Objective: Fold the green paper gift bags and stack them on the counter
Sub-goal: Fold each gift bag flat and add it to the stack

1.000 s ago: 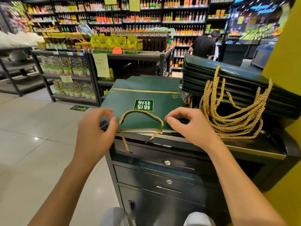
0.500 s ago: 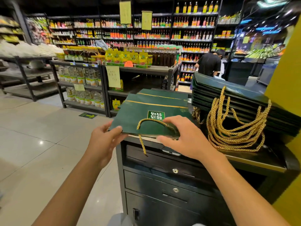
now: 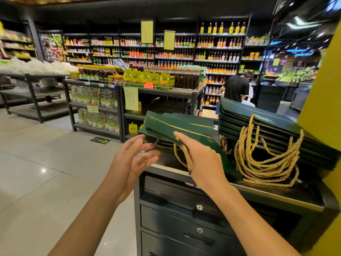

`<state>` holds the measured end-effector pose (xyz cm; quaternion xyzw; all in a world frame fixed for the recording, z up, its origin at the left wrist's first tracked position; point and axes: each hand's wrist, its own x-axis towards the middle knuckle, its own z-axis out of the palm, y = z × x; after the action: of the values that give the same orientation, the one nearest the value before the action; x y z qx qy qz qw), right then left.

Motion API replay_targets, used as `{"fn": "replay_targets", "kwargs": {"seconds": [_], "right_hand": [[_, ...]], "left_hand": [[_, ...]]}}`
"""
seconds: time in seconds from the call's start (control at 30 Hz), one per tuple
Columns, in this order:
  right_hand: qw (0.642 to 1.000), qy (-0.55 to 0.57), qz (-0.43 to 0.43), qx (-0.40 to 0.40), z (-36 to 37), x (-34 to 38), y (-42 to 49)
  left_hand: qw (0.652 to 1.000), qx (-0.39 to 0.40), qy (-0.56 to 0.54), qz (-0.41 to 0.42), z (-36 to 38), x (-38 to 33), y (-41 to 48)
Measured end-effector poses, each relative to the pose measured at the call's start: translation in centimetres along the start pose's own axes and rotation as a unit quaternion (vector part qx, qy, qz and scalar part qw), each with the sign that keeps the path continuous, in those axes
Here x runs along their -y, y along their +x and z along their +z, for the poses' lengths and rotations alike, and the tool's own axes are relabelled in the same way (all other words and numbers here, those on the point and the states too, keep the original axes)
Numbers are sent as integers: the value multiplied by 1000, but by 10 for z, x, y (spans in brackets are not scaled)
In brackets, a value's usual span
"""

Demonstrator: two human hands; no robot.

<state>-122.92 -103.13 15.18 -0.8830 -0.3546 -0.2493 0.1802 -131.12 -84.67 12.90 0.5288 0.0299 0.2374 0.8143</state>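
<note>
A flat dark green gift bag (image 3: 177, 124) with a thin gold line lies on the black counter (image 3: 276, 193), its near edge raised and tilted up. My right hand (image 3: 200, 159) has its fingers over that near edge, and the bag's gold cord handle (image 3: 182, 154) hangs by the palm. My left hand (image 3: 133, 157) is spread open, its fingertips at the bag's near left corner. To the right sits a tall stack of folded green bags (image 3: 262, 122) with a tangle of gold cords (image 3: 265, 161) spilling toward me.
The counter tops a dark cabinet with locked drawers (image 3: 184, 204). A yellow wall (image 3: 321, 108) stands right of the stack. Store shelves (image 3: 114, 100) with bottles stand beyond, a person in a black shirt (image 3: 235, 87) is behind the counter, and tiled floor (image 3: 46, 163) lies left.
The bag's near edge has come up off the counter and the bag now tilts. My left hand has let go and spread open. The camera has tipped upward.
</note>
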Motion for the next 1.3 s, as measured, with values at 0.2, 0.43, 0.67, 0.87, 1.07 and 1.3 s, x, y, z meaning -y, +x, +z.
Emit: {"fn": "replay_targets", "kwargs": {"seconds": [0.2, 0.43, 0.67, 0.87, 1.07, 1.3], "right_hand": [[939, 238, -3, -249, -21, -24, 12], [757, 573, 132, -284, -35, -5, 14], [643, 726, 160, -184, -25, 10, 10], [739, 659, 107, -92, -15, 2, 0], [750, 645, 139, 48, -9, -13, -12], [740, 614, 223, 163, -2, -40, -30]], "left_hand": [[999, 6, 31, -43, 4, 13, 4], [988, 69, 76, -115, 19, 24, 3], [998, 15, 32, -54, 11, 17, -4], [999, -40, -35, 1, -19, -3, -3], [996, -85, 22, -16, -57, -10, 4], [988, -117, 74, -71, -73, 5, 16]]}}
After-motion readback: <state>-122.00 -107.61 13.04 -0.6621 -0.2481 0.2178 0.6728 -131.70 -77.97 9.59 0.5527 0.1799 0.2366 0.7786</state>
